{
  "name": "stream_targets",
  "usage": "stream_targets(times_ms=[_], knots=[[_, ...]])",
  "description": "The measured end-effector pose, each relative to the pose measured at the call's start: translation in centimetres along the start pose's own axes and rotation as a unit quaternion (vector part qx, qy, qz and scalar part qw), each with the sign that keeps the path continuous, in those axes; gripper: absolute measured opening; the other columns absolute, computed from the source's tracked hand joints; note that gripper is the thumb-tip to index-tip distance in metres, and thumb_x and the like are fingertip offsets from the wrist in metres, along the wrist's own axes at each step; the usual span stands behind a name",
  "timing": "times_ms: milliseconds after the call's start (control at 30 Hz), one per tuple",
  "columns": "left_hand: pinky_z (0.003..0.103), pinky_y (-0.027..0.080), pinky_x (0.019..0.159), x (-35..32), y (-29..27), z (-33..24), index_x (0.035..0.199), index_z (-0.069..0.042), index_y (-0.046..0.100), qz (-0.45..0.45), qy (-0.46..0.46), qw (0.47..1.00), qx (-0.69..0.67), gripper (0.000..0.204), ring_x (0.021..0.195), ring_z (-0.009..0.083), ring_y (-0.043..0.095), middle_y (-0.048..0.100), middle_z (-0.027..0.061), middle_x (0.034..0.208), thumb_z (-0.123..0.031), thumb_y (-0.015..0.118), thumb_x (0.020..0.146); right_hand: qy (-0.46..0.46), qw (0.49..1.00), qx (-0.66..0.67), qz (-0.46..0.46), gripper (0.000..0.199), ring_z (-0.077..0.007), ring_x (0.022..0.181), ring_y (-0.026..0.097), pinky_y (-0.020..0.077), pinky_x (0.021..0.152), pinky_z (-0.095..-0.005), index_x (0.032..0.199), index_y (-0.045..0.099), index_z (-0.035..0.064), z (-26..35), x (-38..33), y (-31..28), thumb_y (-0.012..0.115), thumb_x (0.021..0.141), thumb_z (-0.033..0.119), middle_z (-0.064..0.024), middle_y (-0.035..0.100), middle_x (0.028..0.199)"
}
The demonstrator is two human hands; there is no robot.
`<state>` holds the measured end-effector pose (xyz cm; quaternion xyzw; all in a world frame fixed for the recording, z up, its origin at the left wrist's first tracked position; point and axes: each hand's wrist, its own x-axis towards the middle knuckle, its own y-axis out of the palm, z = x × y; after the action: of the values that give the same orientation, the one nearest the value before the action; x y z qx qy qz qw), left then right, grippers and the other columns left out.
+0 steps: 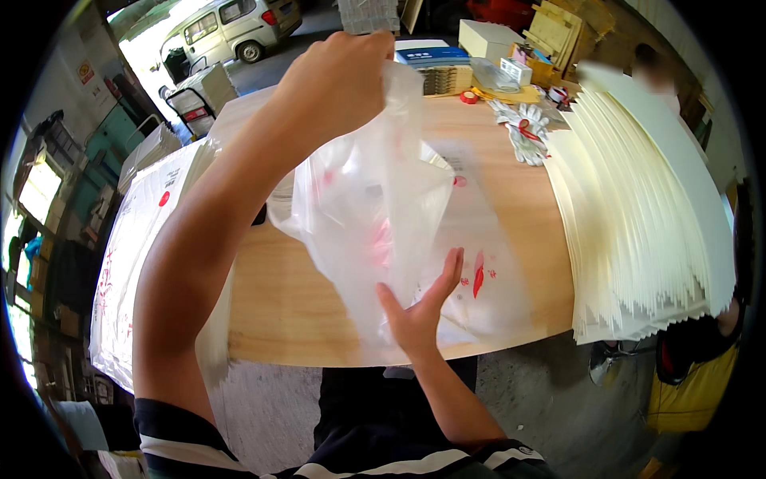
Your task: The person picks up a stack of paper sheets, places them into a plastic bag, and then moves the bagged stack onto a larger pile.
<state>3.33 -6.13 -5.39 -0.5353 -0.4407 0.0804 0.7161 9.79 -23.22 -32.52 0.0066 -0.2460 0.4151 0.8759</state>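
My left hand [339,76] is raised above the wooden table [279,303] and grips the top edge of a clear plastic bag [367,207] with red print. The bag hangs down from it, puffed out and crumpled. My right hand [423,307] is low near the table's front edge, fingers spread and flat against the bag's lower part. Under the hanging bag another clear printed bag [487,279] lies flat on the table.
A tall fanned stack of cream sheets [638,215] fills the table's right side. A pile of clear printed bags [136,239] lies at the left. White work gloves [523,128], red tape, boxes and booklets sit at the far end. A van [227,28] stands beyond.
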Motion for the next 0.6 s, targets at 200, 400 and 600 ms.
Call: stream_targets(times_ms=[200, 400, 600], knots=[[0.044, 0.049, 0.073, -4.9, 0.7, -0.1, 0.103, -0.003, 0.059, -0.064, 0.032, 0.993, -0.098, 0.027, 0.082, 0.0404, 0.064, 0.066, 0.0205, 0.085, 0.003, 0.058, 0.077, 0.418, 0.784, 0.455, 0.063, 0.052, -0.0355, 0.126, 0.046, 0.042, 0.104, -0.0521, 0.138, 0.044, 0.0007, -5.6, -3.1, -5.4, 0.064, 0.092, 0.015, -0.0157, 0.048, 0.137], [0.049, 0.049, 0.078, -8.8, 3.6, 2.0, 0.107, -0.002, 0.058, 0.113, -0.072, 0.981, -0.138, 0.027, 0.089, 0.0428, 0.063, 0.068, 0.0215, 0.095, -0.012, 0.064, 0.082, 0.385, 0.834, 0.394, -0.029, 0.028, -0.0222, 0.078, 0.059, 0.054, 0.062, -0.0409, 0.107, 0.06, 0.005, -1.8, 9.5, -11.8, 0.068, 0.088, 0.024, -0.006, 0.059, 0.099], [0.047, 0.054, 0.08, -6.9, 4.9, 5.7, 0.105, 0.002, 0.06, 0.139, -0.27, 0.929, -0.213, 0.03, 0.084, 0.0349, 0.068, 0.069, 0.0219, 0.091, -0.017, 0.066, 0.084, 0.225, 0.963, -0.083, 0.119, 0.028, -0.0161, 0.057, 0.057, 0.0471, 0.045, -0.0327, 0.102, 0.061, 0.0053, -1.9, 20.5, -16.5, 0.071, 0.085, 0.025, -0.0049, 0.063, 0.079]])
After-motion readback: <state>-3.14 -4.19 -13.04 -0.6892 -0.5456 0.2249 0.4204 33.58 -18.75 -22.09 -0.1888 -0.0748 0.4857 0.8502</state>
